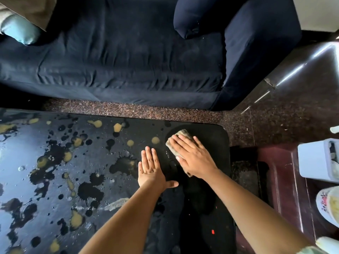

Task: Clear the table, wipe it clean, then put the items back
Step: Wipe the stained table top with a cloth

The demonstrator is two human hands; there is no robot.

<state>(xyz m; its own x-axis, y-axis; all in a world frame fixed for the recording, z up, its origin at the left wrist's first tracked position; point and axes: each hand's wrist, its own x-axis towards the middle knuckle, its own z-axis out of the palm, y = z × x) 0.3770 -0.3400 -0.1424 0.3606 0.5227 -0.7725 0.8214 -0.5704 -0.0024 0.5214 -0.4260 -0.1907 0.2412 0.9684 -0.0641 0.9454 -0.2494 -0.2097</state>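
Observation:
A glossy black table (91,162) with yellow and black splatter marks fills the lower left; its right part looks wet and dark. My right hand (192,156) lies flat, fingers straight, pressing a folded beige cloth (181,133) onto the table near its far right corner. My left hand (152,169) rests flat on the tabletop just left of the cloth, fingers straight and thumb spread, holding nothing.
A dark blue sofa (128,57) with a cushion (194,17) stands beyond the table across a strip of speckled floor. At the right, a maroon side table (282,180) holds a white box (319,160) and a floral dish (324,204).

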